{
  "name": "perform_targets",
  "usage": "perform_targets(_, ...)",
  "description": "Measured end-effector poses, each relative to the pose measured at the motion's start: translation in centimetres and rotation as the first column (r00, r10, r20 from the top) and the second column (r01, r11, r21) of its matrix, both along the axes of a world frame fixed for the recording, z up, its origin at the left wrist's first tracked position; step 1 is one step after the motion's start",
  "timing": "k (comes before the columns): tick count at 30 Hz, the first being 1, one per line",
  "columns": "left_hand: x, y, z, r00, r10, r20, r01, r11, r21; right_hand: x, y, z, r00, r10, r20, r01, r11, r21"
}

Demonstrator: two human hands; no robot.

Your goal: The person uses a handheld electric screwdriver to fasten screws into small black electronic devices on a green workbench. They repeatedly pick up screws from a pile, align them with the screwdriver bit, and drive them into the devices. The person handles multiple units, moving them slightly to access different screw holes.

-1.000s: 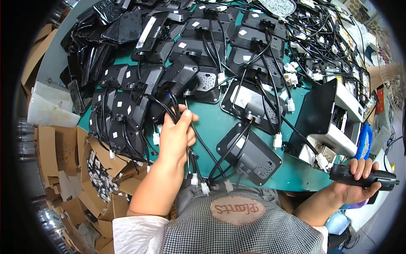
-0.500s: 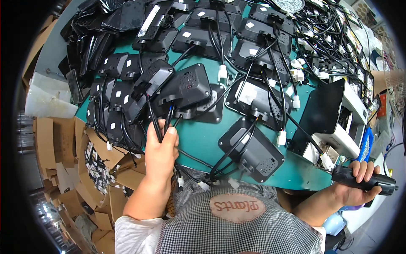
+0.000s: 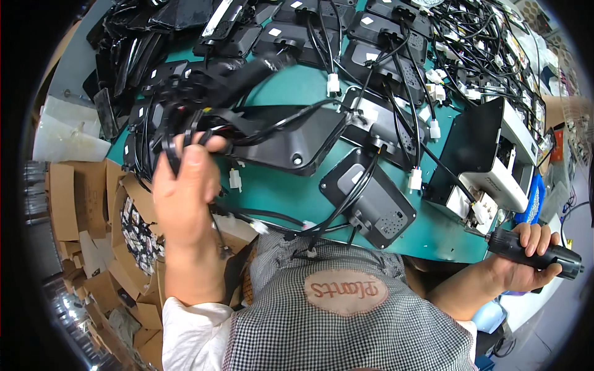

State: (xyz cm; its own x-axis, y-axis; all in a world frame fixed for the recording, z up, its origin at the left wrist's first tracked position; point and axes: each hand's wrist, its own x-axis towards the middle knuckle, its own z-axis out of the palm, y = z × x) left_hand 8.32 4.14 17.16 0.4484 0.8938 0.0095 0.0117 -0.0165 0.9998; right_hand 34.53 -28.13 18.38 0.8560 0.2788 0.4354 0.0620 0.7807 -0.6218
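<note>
My left hand [image 3: 189, 191] is closed round black cables [image 3: 197, 123] at the left of the table. From them hangs a tilted black plastic housing [image 3: 288, 139] with a screw in its near corner. A second black part [image 3: 247, 80] beyond it is smeared by motion. White plugs [image 3: 235, 179] dangle beside my wrist. At the right, my right hand [image 3: 526, 269] grips a black electric screwdriver [image 3: 510, 244], whose bit points left by the front of a black-and-white box [image 3: 467, 161]. Another black housing [image 3: 369, 201], its cable looped over it, lies near the table's front edge.
Rows of black housings [image 3: 383, 62] cover the far side of the green table [image 3: 272, 201]. Tangled cables with white plugs [image 3: 473, 55] fill the far right. Black wrapped pieces [image 3: 133, 52] pile at the far left. Cardboard boxes [image 3: 86, 201] stand below on the left.
My left hand has moved left and slightly away from me, dragging the cables and swinging the housing up and round. My right hand and the screwdriver have hardly moved.
</note>
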Motion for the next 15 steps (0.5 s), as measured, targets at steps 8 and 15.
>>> perform_targets(8,-4.8,0.7,7.4,0.96,0.209,0.186,-0.261,0.909,0.325,-0.9,-0.7,0.8,1.0,0.008,0.004,-0.008,1.0,0.021)
perform_targets(15,-13.2,2.7,10.3,0.83,0.54,0.142,-0.547,0.736,0.399,-1.2,-1.4,1.4,0.997,0.077,0.016,-0.078,0.994,0.074)
